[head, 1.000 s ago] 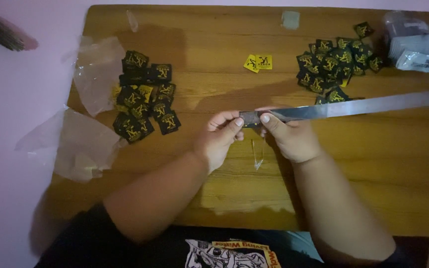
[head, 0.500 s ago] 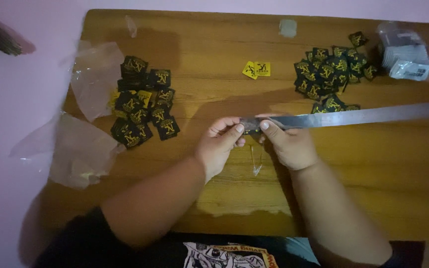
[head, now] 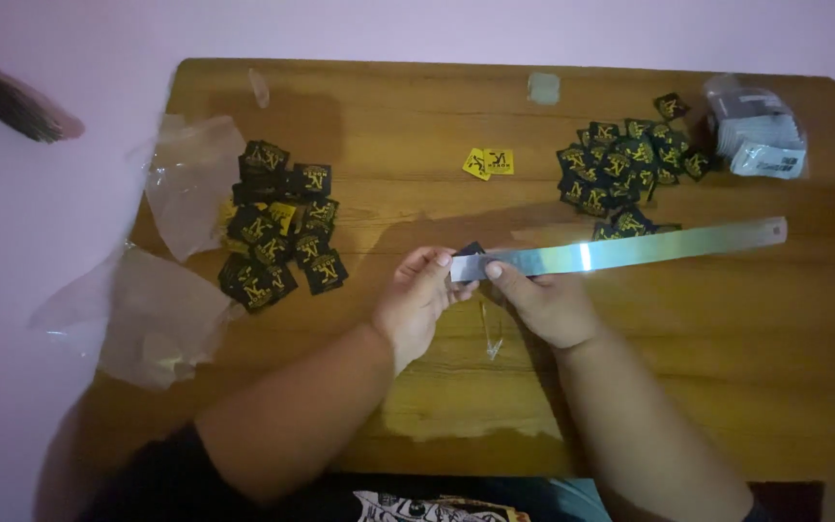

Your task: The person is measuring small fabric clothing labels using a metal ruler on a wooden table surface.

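A long steel ruler [head: 649, 246] lies across the wooden table [head: 417, 135], running right from my hands. My right hand [head: 543, 304] pinches its left end from below. My left hand [head: 417, 300] meets it there, fingertips on the ruler's end and on a small black label [head: 470, 250] tucked behind it. A heap of black and yellow labels [head: 277, 237] lies left of my hands. Another heap of the same labels [head: 625, 169] lies at the upper right, just above the ruler.
Two yellow labels [head: 488, 162] lie at centre top. Clear plastic bags [head: 152, 309] hang over the table's left edge. A clear packet of white tags [head: 761, 130] sits in the far right corner. A thin clear scrap [head: 491, 333] lies under my hands.
My hands and the ruler have stayed together at the table's middle. The view has shifted slightly; the ruler's far end sits a little lower.
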